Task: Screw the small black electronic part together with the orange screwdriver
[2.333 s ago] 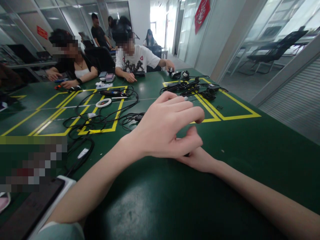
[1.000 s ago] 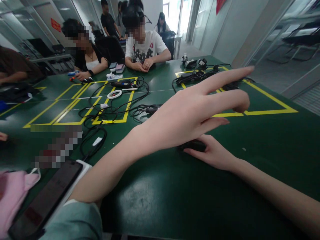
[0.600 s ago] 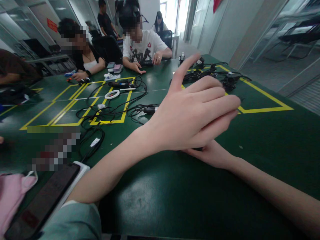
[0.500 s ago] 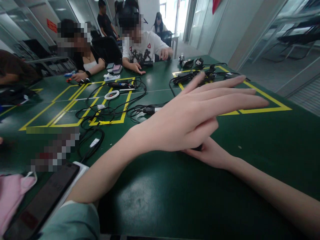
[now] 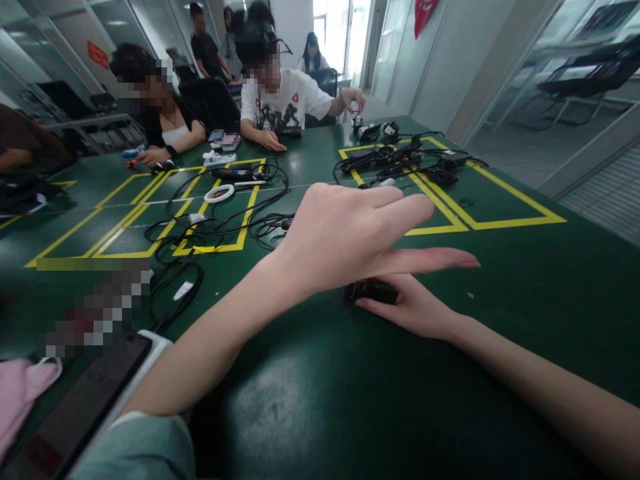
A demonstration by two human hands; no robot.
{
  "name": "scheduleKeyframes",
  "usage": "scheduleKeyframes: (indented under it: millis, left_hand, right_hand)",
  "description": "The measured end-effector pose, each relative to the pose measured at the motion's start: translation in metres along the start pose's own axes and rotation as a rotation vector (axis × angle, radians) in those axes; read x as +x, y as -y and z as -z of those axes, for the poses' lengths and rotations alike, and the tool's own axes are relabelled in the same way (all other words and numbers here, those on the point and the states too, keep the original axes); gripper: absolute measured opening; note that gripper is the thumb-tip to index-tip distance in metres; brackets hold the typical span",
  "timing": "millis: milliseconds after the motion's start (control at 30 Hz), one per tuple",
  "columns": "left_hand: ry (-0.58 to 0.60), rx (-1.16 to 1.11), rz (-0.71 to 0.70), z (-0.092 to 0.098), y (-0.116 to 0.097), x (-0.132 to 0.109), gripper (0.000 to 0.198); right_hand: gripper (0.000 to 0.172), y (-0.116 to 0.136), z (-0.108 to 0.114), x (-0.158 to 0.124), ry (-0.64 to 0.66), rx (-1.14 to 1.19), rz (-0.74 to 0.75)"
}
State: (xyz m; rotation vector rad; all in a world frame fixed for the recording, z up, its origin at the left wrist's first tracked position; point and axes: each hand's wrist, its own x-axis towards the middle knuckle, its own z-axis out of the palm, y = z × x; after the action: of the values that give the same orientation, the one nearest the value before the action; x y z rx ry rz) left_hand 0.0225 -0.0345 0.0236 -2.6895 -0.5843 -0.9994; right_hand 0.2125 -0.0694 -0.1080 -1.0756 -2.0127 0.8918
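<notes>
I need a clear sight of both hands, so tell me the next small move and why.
I'd probably lift the left hand slightly, keeping the right hand where it is. In this view the left hand overlaps the right hand and partly hides the black object in its grip; a little lift should uncover more of both.

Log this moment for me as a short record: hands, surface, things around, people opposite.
Left hand: raised over the table, one finger straight, others bent; palm side hidden
Right hand: curled around a black object, partly hidden
Surface: green table with yellow tape
Left side: phone, pink item
Farther off: black cables, white ring
Opposite: two seated people, one in a white shirt
</notes>
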Motion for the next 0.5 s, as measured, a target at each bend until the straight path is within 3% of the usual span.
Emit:
scheduleKeyframes:
  millis: [67, 167, 367, 500]
  left_hand:
    - [-0.012, 0.019, -0.012, 0.0, -0.002, 0.001, 0.041]
    - [0.031, -0.049, -0.084, 0.006, -0.002, 0.002, 0.022]
    - [0.201, -0.243, -0.194, 0.022, 0.005, 0.001, 0.051]
    - [0.169, -0.238, -0.133, 0.029, 0.007, -0.001, 0.046]
  right_hand:
    - [0.022, 0.0, 0.0, -0.001, 0.007, -0.007, -0.015]
    - [0.021, 0.004, 0.0, 0.0, 0.004, -0.014, 0.0]
    - [0.02, 0.005, 0.001, 0.001, -0.01, 0.015, 0.048]
    - [0.023, 0.001, 0.001, 0.002, -0.008, -0.009, 0.031]
